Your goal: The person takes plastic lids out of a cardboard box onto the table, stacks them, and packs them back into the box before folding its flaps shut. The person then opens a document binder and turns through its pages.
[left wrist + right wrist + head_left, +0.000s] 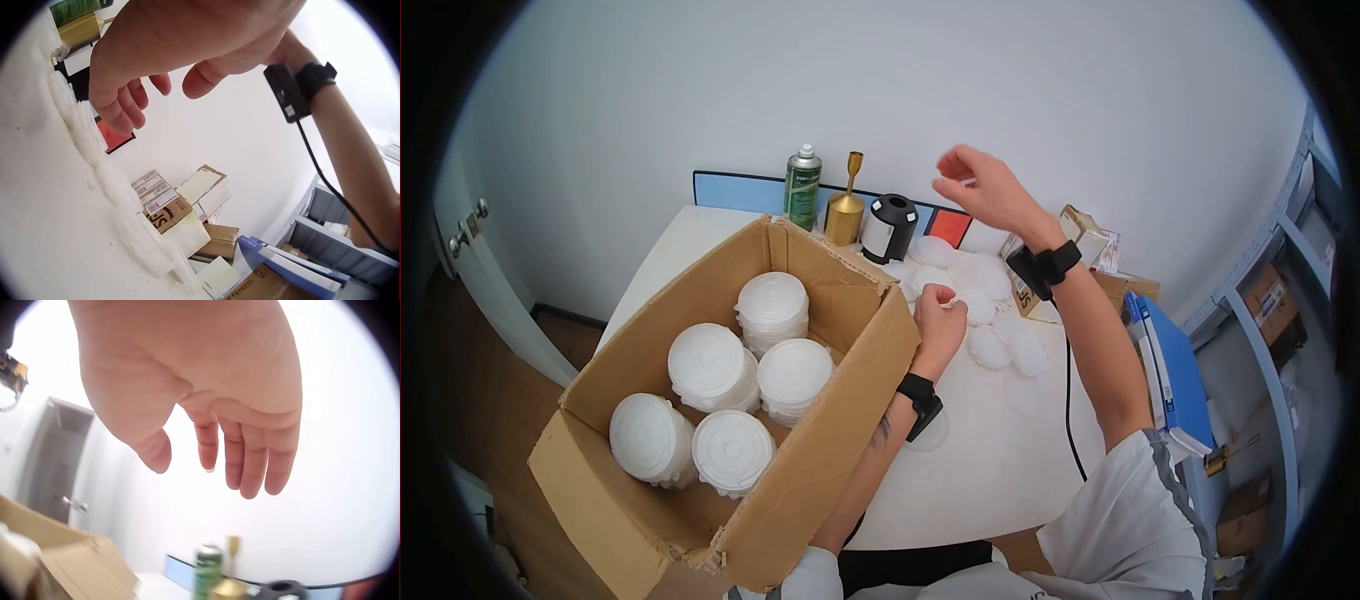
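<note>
Head view: left hand (941,328) hangs between cardboard box (820,480) and thin, milky discs (988,347).

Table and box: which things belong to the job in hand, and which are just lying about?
Apparently part of the job:
cardboard box
white round stacks inside it
loose white discs near the left hand

Seemingly just lying about:
green spray can
gold holder
black-and-white canister
blue binder

The open box (830,460) was matt brown cardboard with rough, frayed edges, the lids (705,362) inside looked like smooth plastic, and the candlestick (844,217) was shiny gold-coloured metal.
</note>
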Demonstrator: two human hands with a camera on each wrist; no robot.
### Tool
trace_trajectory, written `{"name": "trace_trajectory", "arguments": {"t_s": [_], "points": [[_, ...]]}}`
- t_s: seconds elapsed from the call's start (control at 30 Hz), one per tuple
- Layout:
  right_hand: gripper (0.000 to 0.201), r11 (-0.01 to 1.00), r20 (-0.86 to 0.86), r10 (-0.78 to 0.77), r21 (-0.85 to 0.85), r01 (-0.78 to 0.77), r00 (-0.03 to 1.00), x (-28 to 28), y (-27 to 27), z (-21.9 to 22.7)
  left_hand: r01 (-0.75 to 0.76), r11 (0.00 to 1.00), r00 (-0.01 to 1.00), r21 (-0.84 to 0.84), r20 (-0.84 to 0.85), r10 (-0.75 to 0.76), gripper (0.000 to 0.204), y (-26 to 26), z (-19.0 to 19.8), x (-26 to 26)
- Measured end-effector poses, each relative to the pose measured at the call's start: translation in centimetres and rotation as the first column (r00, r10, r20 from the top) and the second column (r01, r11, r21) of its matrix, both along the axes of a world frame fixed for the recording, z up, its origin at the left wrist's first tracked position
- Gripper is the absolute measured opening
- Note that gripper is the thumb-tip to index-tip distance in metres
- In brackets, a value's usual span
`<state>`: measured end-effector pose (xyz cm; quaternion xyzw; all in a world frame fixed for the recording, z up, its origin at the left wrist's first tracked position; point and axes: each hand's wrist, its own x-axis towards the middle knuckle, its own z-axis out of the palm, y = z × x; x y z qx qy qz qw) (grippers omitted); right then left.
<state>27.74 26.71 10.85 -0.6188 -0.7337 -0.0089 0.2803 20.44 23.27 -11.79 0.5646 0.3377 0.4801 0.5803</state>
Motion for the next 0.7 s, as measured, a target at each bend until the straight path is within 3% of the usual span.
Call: {"name": "trace_trajectory", "arguments": {"t_s": [0.07,0.1,0.2,0.23,0.3,0.37,0.4,0.5,0.57,0.63,0.7], "points": [[0.052,0.964,0.366,-0.185,-0.115,0.242,0.912,9.4,-0.5,-6.7,-0.074,0.995,0.992,0.07,-0.098,0.081,0.037,0.1,-0.2,-0.1],[0.064,0.912,0.355,-0.194,-0.279,0.302,0.915,12.5,-1.7,-9.8,-0.072,0.994,0.992,0.082,-0.096,0.08,0.037,0.2,-0.5,0.2],[0.082,0.9,0.294,-0.18,-0.337,0.278,0.939,16.9,-3.6,-17.6,-0.019,0.999,0.993,0.038,-0.116,0.023,0.038,0.7,-1.2,0.4],[0.088,0.888,0.177,-0.258,-0.344,0.305,0.95,17.0,-3.9,-19.5,-0.02,0.999,0.991,0.046,-0.13,0.026,0.038,0.9,-1.1,0.2],[0.094,0.878,0.019,-0.336,-0.356,0.321,0.942,16.2,-4.2,-20.6,0.047,0.998,0.989,-0.033,-0.142,-0.051,0.039,0.9,-1.1,-0.3],[0.095,0.809,0.269,-0.247,-0.471,0.351,0.931,15.2,-4.8,-20.8,0.062,0.998,0.985,-0.027,-0.16,-0.066,0.039,1.2,-1.1,-0.5],[0.095,0.806,0.246,-0.258,-0.478,0.348,0.934,13.9,-5.6,-20.8,0.077,0.996,0.987,-0.045,-0.139,-0.083,0.04,1.2,-1.2,-0.5],[0.092,0.802,0.176,-0.146,-0.555,0.221,0.973,10.8,-7.2,-19.9,0.073,0.997,0.973,-0.03,-0.216,-0.078,0.04,1.6,-1.7,-0.2],[0.09,0.864,0.099,-0.032,-0.498,0.077,0.995,9.7,-8.3,-20.3,0.074,0.997,0.968,0.001,-0.24,-0.072,0.041,1.9,-1.7,0.1],[0.083,0.882,0.076,-0.133,-0.445,0.152,0.988,7.2,-9.8,-18.8,0.085,0.996,0.961,0.024,-0.267,-0.076,0.042,1.6,-1.4,0.1],[0.079,0.899,0.209,-0.199,-0.349,0.263,0.957,6.7,-10.0,-18.2,0.038,0.99,0.953,0.134,-0.303,0.005,0.043,1.2,-0.9,0.0]]}}
